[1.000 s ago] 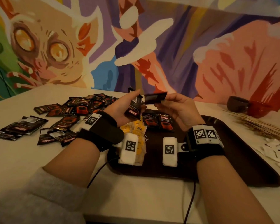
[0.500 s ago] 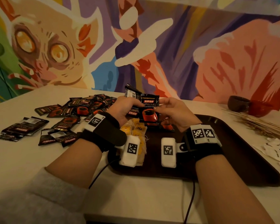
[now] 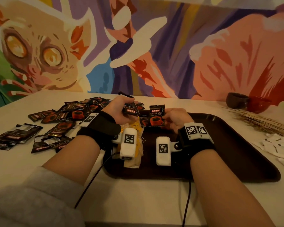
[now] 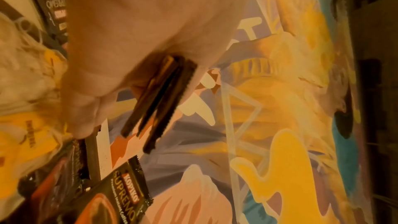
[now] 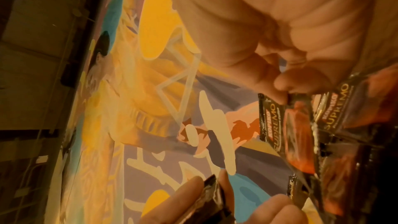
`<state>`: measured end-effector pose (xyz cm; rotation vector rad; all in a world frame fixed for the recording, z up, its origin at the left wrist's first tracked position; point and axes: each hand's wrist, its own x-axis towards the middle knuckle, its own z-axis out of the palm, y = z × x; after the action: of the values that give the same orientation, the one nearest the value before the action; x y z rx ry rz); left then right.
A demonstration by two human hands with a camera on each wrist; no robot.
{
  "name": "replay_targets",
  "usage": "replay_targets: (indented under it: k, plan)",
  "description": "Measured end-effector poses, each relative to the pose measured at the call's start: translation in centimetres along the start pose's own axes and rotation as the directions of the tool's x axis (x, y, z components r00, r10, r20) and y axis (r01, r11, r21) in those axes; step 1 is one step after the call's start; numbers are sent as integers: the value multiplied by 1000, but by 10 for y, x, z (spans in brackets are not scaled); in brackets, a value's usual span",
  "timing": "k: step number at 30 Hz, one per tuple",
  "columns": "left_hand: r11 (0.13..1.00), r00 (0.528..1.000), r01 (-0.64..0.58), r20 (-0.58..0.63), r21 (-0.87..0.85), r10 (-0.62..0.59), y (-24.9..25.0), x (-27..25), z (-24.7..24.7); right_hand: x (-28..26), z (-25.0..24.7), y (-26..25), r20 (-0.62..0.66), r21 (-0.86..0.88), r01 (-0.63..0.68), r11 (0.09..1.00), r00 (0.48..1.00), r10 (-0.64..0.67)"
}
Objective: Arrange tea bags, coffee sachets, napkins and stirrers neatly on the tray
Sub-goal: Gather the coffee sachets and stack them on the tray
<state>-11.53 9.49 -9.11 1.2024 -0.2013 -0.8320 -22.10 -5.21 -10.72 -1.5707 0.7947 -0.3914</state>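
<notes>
My left hand (image 3: 120, 108) grips a small stack of black coffee sachets (image 3: 131, 110) over the tray's far left corner; the stack (image 4: 159, 101) shows edge-on between thumb and fingers in the left wrist view. My right hand (image 3: 175, 118) pinches one black-and-red coffee sachet (image 3: 156, 114) and holds it upright above other sachets lying on the dark brown tray (image 3: 228, 153); the pinch on that sachet (image 5: 286, 125) is plain in the right wrist view. Yellow tea bags (image 3: 138, 130) lie on the tray's left side, partly hidden by my left wrist.
Several loose coffee sachets (image 3: 56, 125) are scattered on the pale table left of the tray. Wooden stirrers (image 3: 259, 122) and white napkins (image 3: 279, 145) lie to the right. A dark cup (image 3: 236, 100) and a red cup (image 3: 257, 104) stand by the painted wall.
My right hand has turned its sachet from flat and high to upright and brought it down toward the sachets on the tray. My left hand has lowered its stack a little.
</notes>
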Motion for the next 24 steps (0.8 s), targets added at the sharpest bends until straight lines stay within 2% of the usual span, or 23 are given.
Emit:
replay_targets:
  k: [4,9,12,15,18,22,24]
  plan:
    - [999,999,31,17,39,-32,2,3,6,2,-2,9,-8,18,25,1000,1000,-24]
    - [997,997,68,25,48,-69,1,8,8,-6,1,-1,99,-34,-83,996,991,86]
    - [996,996,76,32,52,-78,0,7,9,-7,3,-2,115,-32,-113,993,987,116]
    - [994,995,88,35,58,-90,-1,10,8,-4,5,2,109,-22,-94,995,989,96]
    - [993,995,98,30,62,-100,0,13,7,-3,9,8,69,80,-8,997,998,3]
    - [993,993,111,44,49,-113,-1,16,8,-3,12,10,73,152,-27,988,997,16]
    - [992,992,112,49,51,-115,-1,17,9,-4,13,9,85,127,-17,992,996,6]
